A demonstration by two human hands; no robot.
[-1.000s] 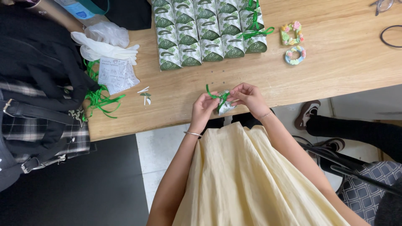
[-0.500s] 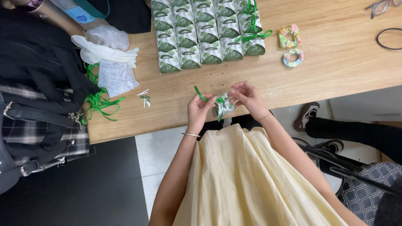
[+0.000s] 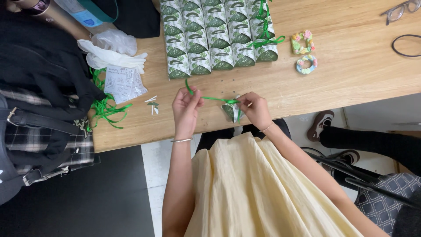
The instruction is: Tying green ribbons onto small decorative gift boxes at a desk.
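My left hand (image 3: pixel 186 107) pinches one end of a thin green ribbon (image 3: pixel 210 98) and holds it taut out to the left. My right hand (image 3: pixel 256 109) grips a small green-and-white gift box (image 3: pixel 231 109) at the near edge of the wooden table (image 3: pixel 351 74), where the ribbon is tied. Both hands are just above the table edge, over my pale yellow skirt (image 3: pixel 254 188). Several matching boxes (image 3: pixel 210 39) stand in rows further back on the table, a few with green ribbon (image 3: pixel 264 30) on them.
Loose green ribbon (image 3: pixel 105 109), a printed paper sheet (image 3: pixel 123 83) and white plastic bags (image 3: pixel 112 50) lie at the left, beside a dark bag (image 3: pixel 39 114). Two pastel rings (image 3: pixel 303 52), a black loop (image 3: pixel 405 46) and glasses (image 3: pixel 403 9) sit right. Another person's feet (image 3: pixel 324 125) are under the table.
My left hand has pulled the ribbon end out to the left, away from the box, stretching it taut. My right hand stays on the box.
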